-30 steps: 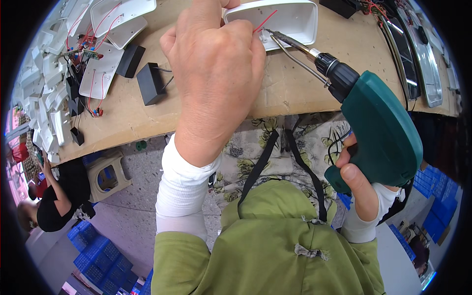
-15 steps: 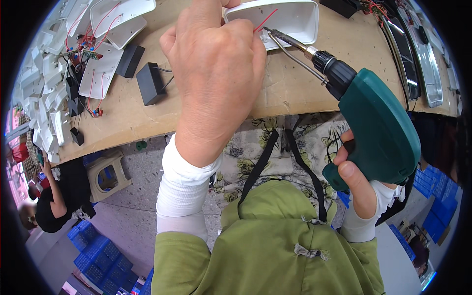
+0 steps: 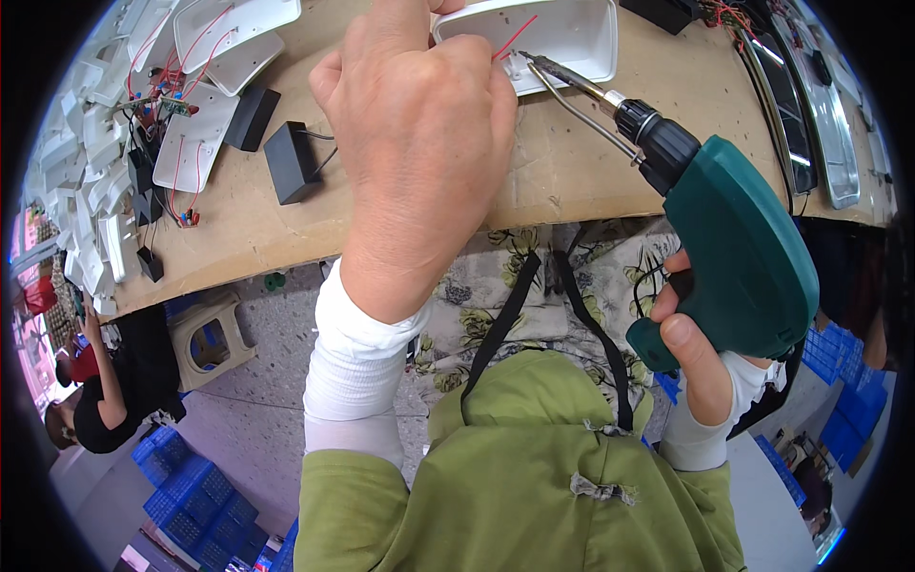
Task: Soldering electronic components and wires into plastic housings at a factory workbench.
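My right hand (image 3: 693,334) grips a dark green soldering gun (image 3: 739,248) by its handle, a finger by the trigger. Its dark tip and a thin curved metal feed tube point into a white plastic housing (image 3: 581,43) near the table's far edge. My left hand (image 3: 419,133) is closed over the left end of that housing, its back towards me; the fingertips are hidden. A red wire (image 3: 516,36) sticks up inside the housing beside the left hand. The tip sits just right of the wire's lower end, close to the housing's small inner posts.
White housings (image 3: 195,138) with red wires and small circuit boards lie at the left, beside black boxes (image 3: 294,164) with leads. White parts (image 3: 91,181) are heaped at the far left. Dark glossy panels (image 3: 777,105) stand at the right. A person in black works at the left.
The soldering gun has shifted slightly right, and its tip has drawn back a little from the red wire. My left hand and the housing stay almost still.
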Tool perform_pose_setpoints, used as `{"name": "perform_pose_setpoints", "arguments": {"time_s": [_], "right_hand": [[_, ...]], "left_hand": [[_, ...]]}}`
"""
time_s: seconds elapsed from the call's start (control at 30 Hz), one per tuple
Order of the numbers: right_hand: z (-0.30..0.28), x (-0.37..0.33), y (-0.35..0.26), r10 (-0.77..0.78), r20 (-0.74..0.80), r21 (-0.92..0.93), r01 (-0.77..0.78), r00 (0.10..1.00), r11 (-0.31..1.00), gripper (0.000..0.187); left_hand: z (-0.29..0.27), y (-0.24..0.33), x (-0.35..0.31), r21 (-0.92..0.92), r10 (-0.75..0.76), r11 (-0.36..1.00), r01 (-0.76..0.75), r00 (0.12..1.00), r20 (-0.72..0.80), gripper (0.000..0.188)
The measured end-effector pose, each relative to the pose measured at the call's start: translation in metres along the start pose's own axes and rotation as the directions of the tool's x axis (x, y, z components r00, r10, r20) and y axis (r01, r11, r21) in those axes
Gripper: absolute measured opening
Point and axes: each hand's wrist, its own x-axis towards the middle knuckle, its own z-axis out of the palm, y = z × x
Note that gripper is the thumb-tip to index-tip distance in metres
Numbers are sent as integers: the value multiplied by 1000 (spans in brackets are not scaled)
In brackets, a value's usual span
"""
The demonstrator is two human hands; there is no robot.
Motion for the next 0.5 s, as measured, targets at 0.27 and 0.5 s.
{"name": "perform_pose_setpoints", "arguments": {"time_s": [0.27, 0.5], "right_hand": [[0, 2, 1, -10, -2, 28, 10, 1000, 1000, 51], [-4, 3, 4, -44, 22, 4, 44, 999, 999, 50]], "left_hand": [[0, 0, 2, 2, -11, 1000, 11, 1000, 8, 5], [2, 3, 2, -11, -38, 999, 38, 999, 1, 5]]}}
